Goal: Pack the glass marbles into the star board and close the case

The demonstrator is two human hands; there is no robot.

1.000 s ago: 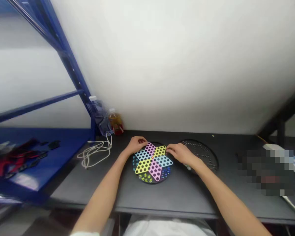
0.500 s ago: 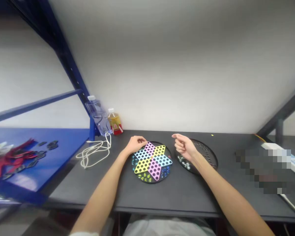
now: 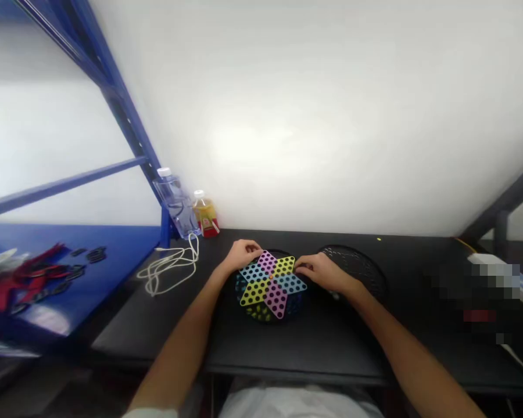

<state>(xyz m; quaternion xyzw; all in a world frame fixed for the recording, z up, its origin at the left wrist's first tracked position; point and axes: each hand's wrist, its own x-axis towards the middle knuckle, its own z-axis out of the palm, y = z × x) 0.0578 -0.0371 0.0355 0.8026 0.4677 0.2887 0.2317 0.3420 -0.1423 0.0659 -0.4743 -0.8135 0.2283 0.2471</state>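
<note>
A six-pointed Chinese checkers board (image 3: 270,281) in pink, yellow and light blue, with dark holes, lies over a round black tray (image 3: 265,321). Yellow-green marbles (image 3: 258,312) show in the tray between the star's lower points; the marbles on the other sides are dim. My left hand (image 3: 242,255) is closed at the board's upper left, its fingertips at the pink point. On the opposite side my right hand (image 3: 322,270) has its fingers pressed together at the edge between the yellow and blue points. Whatever those fingertips hold is hidden.
A second round black tray (image 3: 381,273) lies behind my right forearm. White cord (image 3: 169,268), a clear bottle (image 3: 178,203) and a yellow-red bottle (image 3: 206,216) are at left. A power strip (image 3: 483,259) lies far right. Blue shelving (image 3: 131,110) rises at left.
My right hand has moved left and slightly down, from above the second tray to the checkers board's right edge. My left hand stays where it was. The picture's lighting has shifted.
</note>
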